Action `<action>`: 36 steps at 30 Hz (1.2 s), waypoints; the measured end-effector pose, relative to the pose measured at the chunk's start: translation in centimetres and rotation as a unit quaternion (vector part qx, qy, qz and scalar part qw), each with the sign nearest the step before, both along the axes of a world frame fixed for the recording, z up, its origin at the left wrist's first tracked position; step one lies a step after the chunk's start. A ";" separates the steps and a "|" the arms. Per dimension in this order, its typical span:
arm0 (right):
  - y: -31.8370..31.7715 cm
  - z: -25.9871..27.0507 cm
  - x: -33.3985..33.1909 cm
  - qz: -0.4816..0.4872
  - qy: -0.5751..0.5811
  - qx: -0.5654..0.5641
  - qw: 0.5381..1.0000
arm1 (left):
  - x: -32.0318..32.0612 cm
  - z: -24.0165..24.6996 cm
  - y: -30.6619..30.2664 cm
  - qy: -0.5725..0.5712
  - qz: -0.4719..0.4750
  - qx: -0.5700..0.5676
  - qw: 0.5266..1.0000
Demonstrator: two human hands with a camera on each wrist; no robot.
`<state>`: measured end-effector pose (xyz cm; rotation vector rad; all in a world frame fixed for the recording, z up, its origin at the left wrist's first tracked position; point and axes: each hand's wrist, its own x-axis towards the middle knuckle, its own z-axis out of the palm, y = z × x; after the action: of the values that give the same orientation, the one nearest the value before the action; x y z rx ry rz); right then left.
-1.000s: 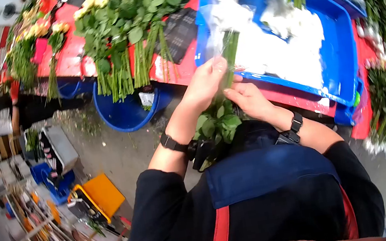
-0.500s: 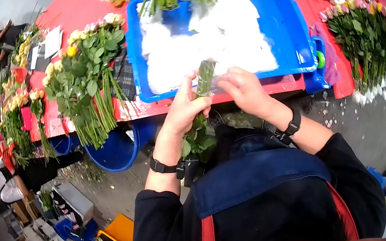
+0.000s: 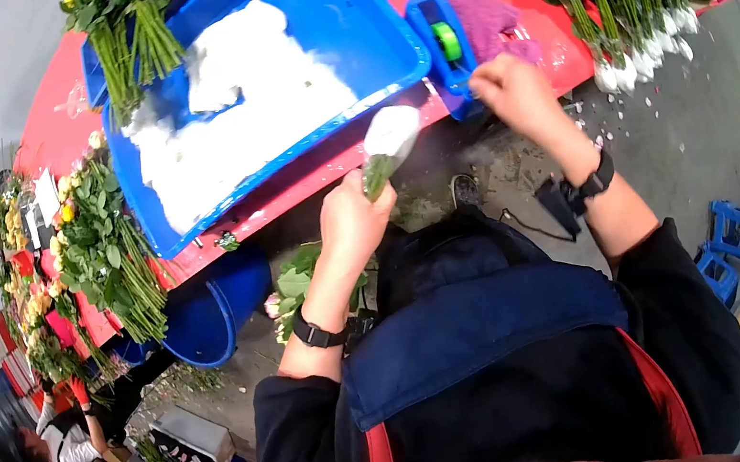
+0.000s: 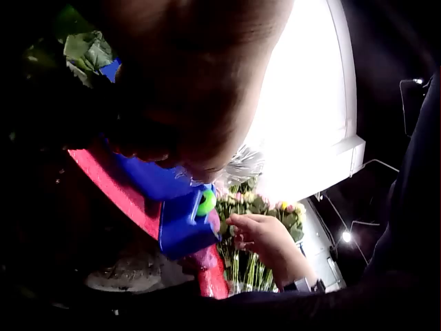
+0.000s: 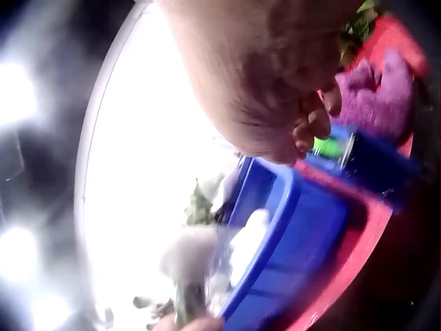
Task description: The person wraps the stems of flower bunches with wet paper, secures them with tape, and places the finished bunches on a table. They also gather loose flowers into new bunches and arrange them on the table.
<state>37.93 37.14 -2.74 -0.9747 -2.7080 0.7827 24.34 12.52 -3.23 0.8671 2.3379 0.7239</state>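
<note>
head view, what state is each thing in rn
Held stems: ends wrapped in white
Left hand: gripping the stems
Right hand: fingers bent, tape hold unclear
Blue tray: open, partly covered by white wadding
Tape dispenser: loaded, green roll
Purple cloth: crumpled

Left grip [image 3: 356, 222]: one, fingers curled. Right grip [image 3: 518, 98]: one, fingers bent, well apart from left. Forearms [image 3: 323, 289]: two, bare.

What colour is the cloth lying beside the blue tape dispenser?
The cloth is purple, clearest in the right wrist view.
</note>
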 end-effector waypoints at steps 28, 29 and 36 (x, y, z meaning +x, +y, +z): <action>3.3 -3.3 7.4 0.290 0.122 0.086 0.945 | 12.2 5.5 10.4 0.031 -0.139 -0.034 0.989; 2.8 -5.7 7.8 0.218 0.277 0.051 0.934 | 11.6 5.2 10.3 0.054 -0.109 -0.041 0.992; -3.4 -0.5 6.0 0.176 0.192 -0.542 0.799 | 7.0 1.8 9.4 0.254 -0.068 -0.185 0.947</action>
<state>43.89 33.76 -3.28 -0.2905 -1.9403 2.4152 31.32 21.92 -1.45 1.1204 2.6917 -0.0178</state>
